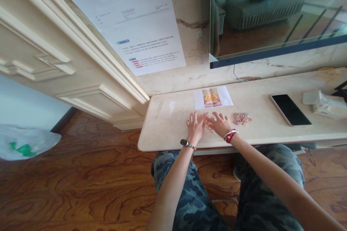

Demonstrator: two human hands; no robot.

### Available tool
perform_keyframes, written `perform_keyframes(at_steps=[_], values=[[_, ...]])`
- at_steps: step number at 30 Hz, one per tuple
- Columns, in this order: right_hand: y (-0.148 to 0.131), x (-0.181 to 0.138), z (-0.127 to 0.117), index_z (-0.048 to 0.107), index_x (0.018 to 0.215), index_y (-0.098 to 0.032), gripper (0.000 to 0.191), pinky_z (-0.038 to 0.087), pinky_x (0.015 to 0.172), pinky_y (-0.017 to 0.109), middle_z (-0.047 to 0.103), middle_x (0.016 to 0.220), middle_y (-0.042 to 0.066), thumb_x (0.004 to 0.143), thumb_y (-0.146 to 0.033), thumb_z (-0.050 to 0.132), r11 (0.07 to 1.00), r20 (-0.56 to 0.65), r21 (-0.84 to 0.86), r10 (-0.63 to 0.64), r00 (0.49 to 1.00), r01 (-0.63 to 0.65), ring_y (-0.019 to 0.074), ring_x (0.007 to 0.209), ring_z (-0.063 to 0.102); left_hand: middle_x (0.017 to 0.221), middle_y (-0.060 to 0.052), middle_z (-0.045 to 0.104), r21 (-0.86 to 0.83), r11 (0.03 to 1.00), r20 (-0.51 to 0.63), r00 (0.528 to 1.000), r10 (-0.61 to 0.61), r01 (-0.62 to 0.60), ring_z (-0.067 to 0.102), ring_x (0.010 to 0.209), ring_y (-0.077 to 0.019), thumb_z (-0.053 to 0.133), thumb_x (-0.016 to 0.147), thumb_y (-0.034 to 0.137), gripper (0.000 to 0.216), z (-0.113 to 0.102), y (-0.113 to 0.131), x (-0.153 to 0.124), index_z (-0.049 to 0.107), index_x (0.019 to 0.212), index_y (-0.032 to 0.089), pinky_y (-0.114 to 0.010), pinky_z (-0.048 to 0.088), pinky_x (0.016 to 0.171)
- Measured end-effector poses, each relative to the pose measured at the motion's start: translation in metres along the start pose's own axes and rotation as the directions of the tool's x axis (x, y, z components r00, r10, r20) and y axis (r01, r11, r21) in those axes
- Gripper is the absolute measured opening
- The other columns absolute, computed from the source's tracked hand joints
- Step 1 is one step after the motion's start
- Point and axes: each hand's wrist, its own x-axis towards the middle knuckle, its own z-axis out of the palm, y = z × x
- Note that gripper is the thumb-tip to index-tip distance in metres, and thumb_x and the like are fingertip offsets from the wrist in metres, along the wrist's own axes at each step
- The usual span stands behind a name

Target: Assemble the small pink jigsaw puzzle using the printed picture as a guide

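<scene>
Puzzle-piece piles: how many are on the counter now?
2. The left pile lies between and partly under the left hand and right hand; the right pile sits apart, right of the right hand. More pieces may hide under the hands.

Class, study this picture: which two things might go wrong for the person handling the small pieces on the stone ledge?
1. The left hand and right hand lie spread over the small pieces near the front edge of the ledge. A sweep toward the body might push some onto the floor.
2. The second pile lies loose beside the right wrist, so a sideways move might scatter it.
</scene>
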Motion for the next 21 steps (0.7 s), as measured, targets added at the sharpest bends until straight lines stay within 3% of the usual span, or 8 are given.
perform_keyframes(at_steps=[4, 8, 14, 18, 21], values=[[0.003, -0.006, 0.001, 0.043, 0.119, -0.037, 0.038, 0.033, 0.074, 0.037, 0.037, 0.126, 0.006, 0.082, -0.045, 0.035, 0.999, -0.011, -0.017, 0.05, 0.999, -0.05, 0.0242, 0.099, 0.038, 0.137, -0.004, 0.021, -0.02, 0.994, 0.042, 0.993, 0.106, -0.105, 0.017, 0.125, -0.0294, 0.036, 0.083, 0.026, 0.043, -0.004, 0.0, 0.018, 0.032, 0.124, 0.039, -0.052, 0.029, 0.091], [0.01, -0.011, 0.003, 0.043, 0.118, -0.035, 0.039, 0.034, 0.075, 0.038, 0.037, 0.125, 0.006, 0.082, -0.046, 0.033, 0.997, -0.022, -0.024, 0.079, 0.997, -0.079, 0.0241, 0.099, 0.038, 0.138, -0.003, 0.02, -0.003, 0.997, 0.045, 0.996, 0.076, -0.076, 0.016, 0.125, -0.0305, 0.037, 0.081, 0.019, 0.045, -0.003, -0.005, 0.02, 0.037, 0.122, 0.037, -0.053, 0.028, 0.092], [0.023, -0.002, 0.009, 0.041, 0.122, -0.025, 0.047, 0.034, 0.076, 0.039, 0.037, 0.125, 0.011, 0.082, -0.049, 0.029, 0.982, -0.021, -0.041, 0.182, 0.983, -0.183, 0.0254, 0.1, 0.037, 0.138, -0.005, 0.02, 0.01, 0.999, 0.042, 0.998, 0.048, -0.048, 0.015, 0.126, -0.0292, 0.035, 0.083, 0.023, 0.047, -0.003, -0.005, 0.01, 0.028, 0.127, 0.037, -0.053, 0.027, 0.093], [0.025, 0.003, 0.009, 0.044, 0.119, -0.028, 0.046, 0.034, 0.075, 0.039, 0.037, 0.125, 0.01, 0.082, -0.051, 0.029, 0.988, 0.026, -0.046, 0.146, 0.989, -0.144, 0.0258, 0.1, 0.038, 0.138, -0.003, 0.019, 0.003, 0.994, 0.032, 0.993, 0.113, -0.113, 0.016, 0.126, -0.0288, 0.033, 0.084, 0.028, 0.04, -0.006, 0.0, 0.013, 0.035, 0.123, 0.038, -0.052, 0.028, 0.093], [0.022, 0.003, 0.008, 0.04, 0.122, -0.03, 0.047, 0.034, 0.074, 0.039, 0.037, 0.125, 0.01, 0.082, -0.051, 0.028, 0.99, 0.032, -0.042, 0.137, 0.99, -0.135, 0.0259, 0.1, 0.037, 0.138, -0.003, 0.02, 0.01, 0.996, 0.029, 0.996, 0.089, -0.09, 0.017, 0.125, -0.0286, 0.031, 0.085, 0.032, 0.035, -0.005, 0.003, 0.011, 0.041, 0.118, 0.036, -0.052, 0.028, 0.093]])
